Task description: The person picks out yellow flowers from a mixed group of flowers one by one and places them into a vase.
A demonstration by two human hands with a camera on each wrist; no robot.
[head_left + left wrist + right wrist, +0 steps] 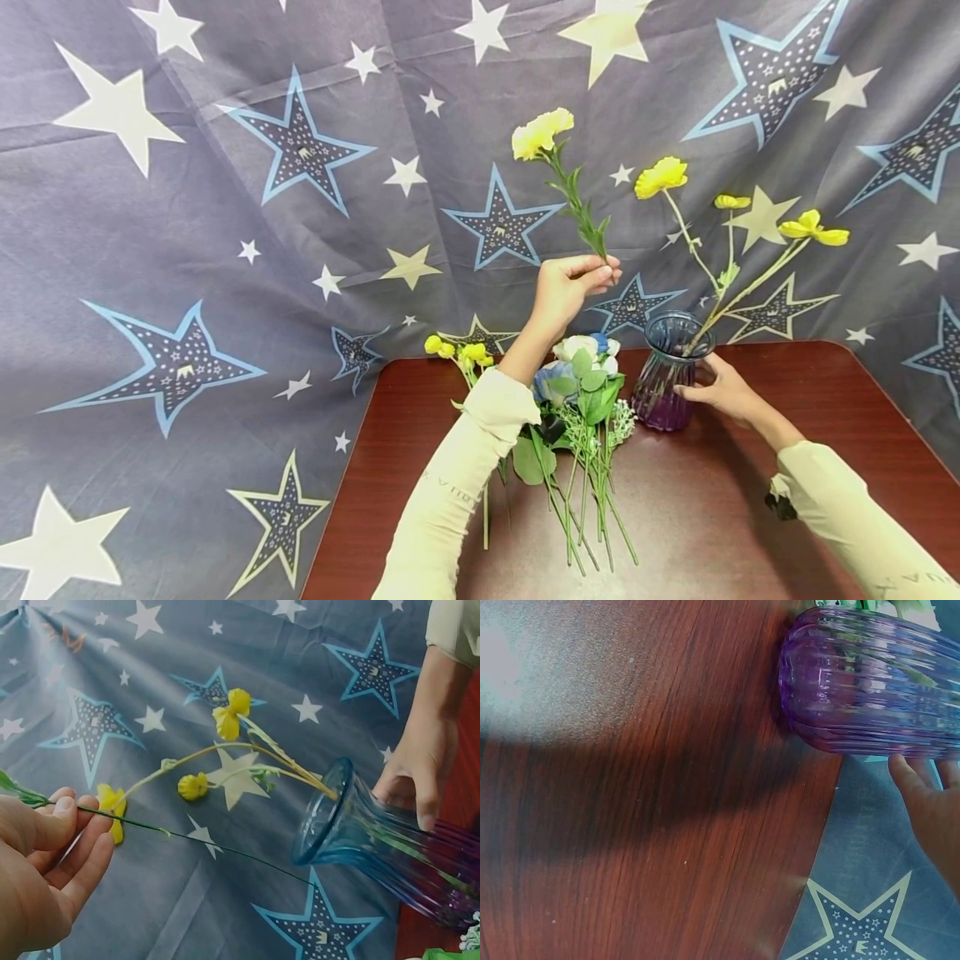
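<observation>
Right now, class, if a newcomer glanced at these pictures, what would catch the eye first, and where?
Most likely the yellow carnation that the left hand holds up before the starry backdrop. Next, perhaps, the blue-and-purple ribbed glass vase, gripped by the right hand toward the table's far side, with three yellow blooms rising from it.

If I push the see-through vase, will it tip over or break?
The ribbed vase might tip, because its yellow flowers stick up high above it. It looks shiny and see-through, like glass, so it might break.
</observation>
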